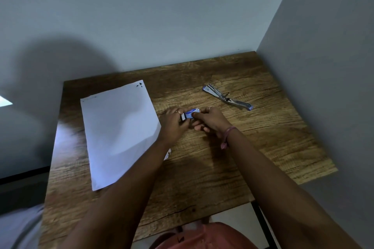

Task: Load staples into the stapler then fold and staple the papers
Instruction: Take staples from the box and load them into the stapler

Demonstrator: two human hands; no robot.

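Both hands, left hand (174,122) and right hand (208,120), are pinching the small staple box (191,113) over the worktop (202,168); it is looking light and crushable, best held by its ends, while the stapler (227,97) is lying open nearby.

- A single view, from a wide-angle camera worn on the person's head.
- It looks forward and steeply down onto a brown wood-grain desk (202,168) set into a corner of grey walls (162,16).
- Both bare forearms enter from the bottom edge and reach away from the camera, meeting near the middle of the picture.
- The near desk edge and the person's lap lie at the bottom; the far edge meets the wall above centre.
- The wide lens bends straight edges, most at the sides.
- No second view shares the scene.
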